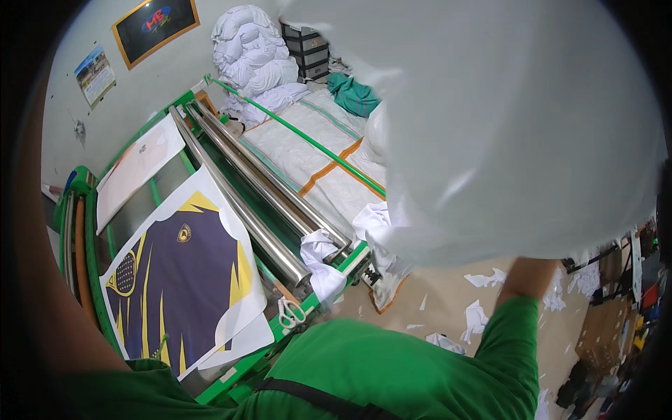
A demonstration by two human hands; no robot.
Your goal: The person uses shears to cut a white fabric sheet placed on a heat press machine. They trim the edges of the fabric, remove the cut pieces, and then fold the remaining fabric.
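A large white sheet [518, 140], smeared by motion, fills the upper right. My right forearm [526, 280] rises to its lower edge; the hand itself is hidden behind the sheet, so its fingers do not show. Along the left rim runs my left arm [80, 308], with its hand outside the picture. Between the arms, on the bed of a green roller machine [227, 378], lies a white piece printed with a dark and yellow jersey panel [189, 273]. A paler printed piece [136, 171] lies beyond it. White-handled scissors [290, 313] rest at the machine's near edge.
Metal rollers [245, 224] and a green bar [301, 136] cross the machine. White cloth [323, 266] hangs at the rollers' near end. Behind are a white fabric heap [252, 52], grey drawers [308, 52] and a teal sack [353, 94]. Scraps [476, 318] litter the floor at right.
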